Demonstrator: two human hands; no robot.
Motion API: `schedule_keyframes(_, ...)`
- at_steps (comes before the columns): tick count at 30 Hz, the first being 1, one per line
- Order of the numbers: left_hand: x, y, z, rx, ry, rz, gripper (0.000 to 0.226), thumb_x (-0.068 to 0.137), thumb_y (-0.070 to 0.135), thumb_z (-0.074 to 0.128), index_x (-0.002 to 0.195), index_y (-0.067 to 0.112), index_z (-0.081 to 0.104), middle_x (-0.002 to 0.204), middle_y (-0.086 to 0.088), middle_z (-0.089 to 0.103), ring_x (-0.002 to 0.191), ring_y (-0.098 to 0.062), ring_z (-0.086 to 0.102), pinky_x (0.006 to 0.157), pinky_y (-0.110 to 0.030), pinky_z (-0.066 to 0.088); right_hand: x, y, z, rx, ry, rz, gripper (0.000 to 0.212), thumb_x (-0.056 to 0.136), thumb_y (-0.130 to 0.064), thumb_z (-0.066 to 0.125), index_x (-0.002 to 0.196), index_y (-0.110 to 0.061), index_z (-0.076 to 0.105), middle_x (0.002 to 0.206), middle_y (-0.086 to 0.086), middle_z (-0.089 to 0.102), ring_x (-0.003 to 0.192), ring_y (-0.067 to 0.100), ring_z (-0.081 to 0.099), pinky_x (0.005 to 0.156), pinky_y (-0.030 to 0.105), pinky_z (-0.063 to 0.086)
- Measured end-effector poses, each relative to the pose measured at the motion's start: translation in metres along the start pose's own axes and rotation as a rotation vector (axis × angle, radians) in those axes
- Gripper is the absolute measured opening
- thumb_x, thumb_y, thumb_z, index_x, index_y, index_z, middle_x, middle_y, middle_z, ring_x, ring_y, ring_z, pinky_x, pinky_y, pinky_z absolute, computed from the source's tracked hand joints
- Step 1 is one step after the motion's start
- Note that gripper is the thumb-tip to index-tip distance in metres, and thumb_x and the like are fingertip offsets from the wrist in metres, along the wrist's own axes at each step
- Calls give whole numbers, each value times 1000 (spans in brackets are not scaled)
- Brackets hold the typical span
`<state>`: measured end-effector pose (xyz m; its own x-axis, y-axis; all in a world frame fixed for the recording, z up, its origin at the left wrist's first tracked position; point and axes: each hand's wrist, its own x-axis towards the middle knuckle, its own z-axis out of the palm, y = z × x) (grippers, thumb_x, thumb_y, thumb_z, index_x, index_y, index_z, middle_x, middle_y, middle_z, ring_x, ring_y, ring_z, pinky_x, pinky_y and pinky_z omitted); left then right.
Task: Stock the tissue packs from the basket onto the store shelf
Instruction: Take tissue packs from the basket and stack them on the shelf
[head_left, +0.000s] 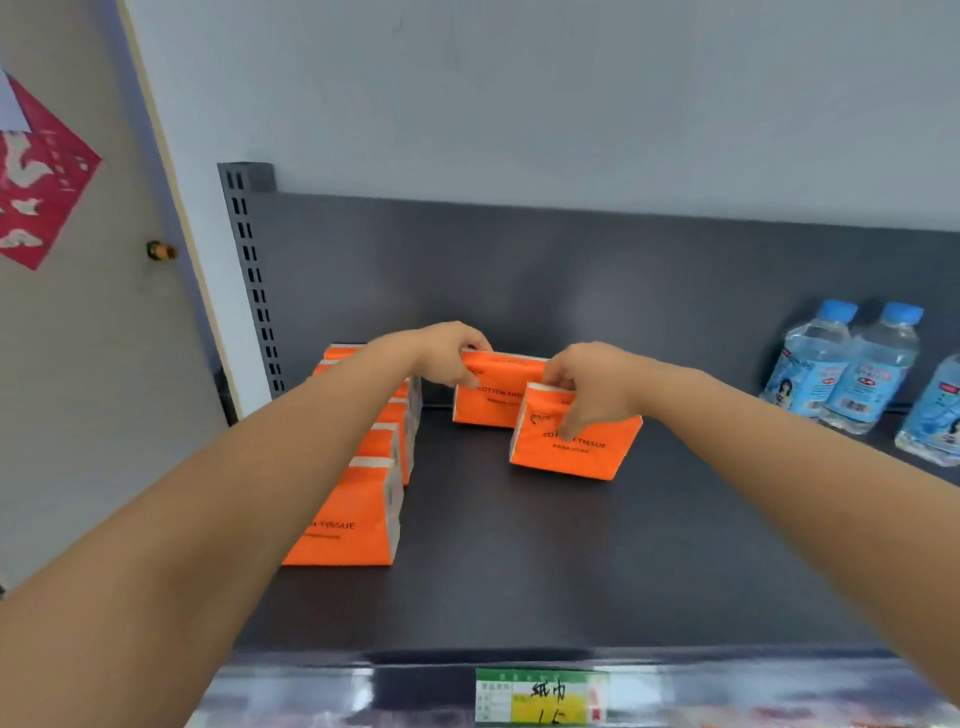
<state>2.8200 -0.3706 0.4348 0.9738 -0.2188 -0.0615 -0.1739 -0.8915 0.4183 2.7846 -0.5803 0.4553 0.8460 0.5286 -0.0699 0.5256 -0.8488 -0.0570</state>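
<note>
Both my arms reach over a dark store shelf (519, 545). My left hand (447, 353) grips the top left corner of an orange tissue pack (493, 400) that stands against the shelf's back panel. My right hand (587, 384) holds the top of a second orange tissue pack (576, 447) just in front of it and slightly to the right, standing on the shelf. A row of several orange tissue packs (348, 519) runs front to back along the shelf's left side, partly hidden by my left forearm. The basket is out of view.
Three water bottles (841, 369) stand at the shelf's right end. A slotted metal upright (254, 280) rises at the back left. A price label (540, 696) is fixed to the shelf's front edge. A door with a red paper decoration (36, 176) is on the left.
</note>
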Motion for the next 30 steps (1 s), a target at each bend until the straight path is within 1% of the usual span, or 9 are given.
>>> schedule_keyframes(2, 9, -6, 0, 116, 16, -7, 42, 85, 18, 69, 124, 24, 56, 118, 2, 54, 103, -18, 55, 92, -34, 47, 9, 5, 4, 21, 21, -30, 53, 68, -24, 81, 116, -18, 59, 111, 0, 58, 102, 21, 56, 85, 36, 51)
schedule_keyframes(3, 12, -10, 1, 170, 33, -7, 42, 85, 19, 69, 124, 24, 55, 120, 2, 54, 103, -18, 52, 91, -34, 46, 14, 7, 6, 34, 34, -43, 58, 69, -24, 81, 121, -19, 57, 116, 0, 57, 106, 21, 55, 89, 36, 49)
schedule_keyframes(6, 19, -11, 1, 295, 96, 19, 41, 82, 27, 72, 120, 22, 57, 117, 0, 57, 103, -19, 52, 85, -34, 46, 28, 10, 13, 64, 74, -69, 58, 72, -25, 80, 124, -20, 56, 123, -1, 58, 114, 20, 54, 94, 36, 47)
schedule_keyframes(9, 22, -6, 0, 394, 189, 58, 47, 74, 30, 78, 115, 19, 56, 110, -2, 56, 96, -19, 50, 76, -34, 45, 39, 6, 20, 80, 137, -101, 56, 76, -25, 77, 128, -20, 56, 123, 1, 59, 116, 20, 53, 96, 36, 45)
schedule_keyframes(12, 20, -7, -3, 324, 218, 80, 51, 73, 21, 78, 119, 16, 57, 115, -3, 56, 93, -15, 50, 80, -31, 47, 50, -3, 27, 59, 164, -132, 55, 81, -27, 73, 132, -21, 54, 118, 4, 55, 114, 22, 49, 96, 38, 44)
schedule_keyframes(16, 7, -9, -13, 201, 178, 70, 39, 85, 5, 57, 124, 13, 60, 124, -4, 60, 93, -9, 50, 83, -23, 42, 63, -16, 37, 49, 215, -150, 54, 85, -27, 68, 135, -23, 49, 119, 5, 50, 117, 24, 43, 95, 36, 41)
schedule_keyframes(21, -7, -10, -13, 201, 64, 23, 50, 86, 0, 43, 129, 22, 58, 130, 0, 57, 117, -18, 51, 97, -32, 42, 71, -23, 44, 4, 298, -114, 58, 88, -30, 64, 141, -30, 42, 137, 6, 39, 128, 26, 35, 103, 41, 35)
schedule_keyframes(24, -14, -9, -10, 215, 38, 3, 55, 86, 0, 41, 135, 23, 52, 139, -1, 51, 127, -21, 45, 107, -40, 39, 70, -24, 46, -2, 259, -94, 62, 87, -30, 65, 143, -30, 37, 141, 6, 38, 130, 26, 37, 107, 41, 32)
schedule_keyframes(30, -37, -1, -14, 193, 82, -4, 55, 91, 9, 44, 144, 23, 39, 147, -1, 44, 134, -22, 39, 110, -42, 36, 52, -29, 35, -16, 233, -59, 87, 74, -37, 73, 147, -30, 26, 144, 6, 36, 136, 27, 31, 114, 48, 24)
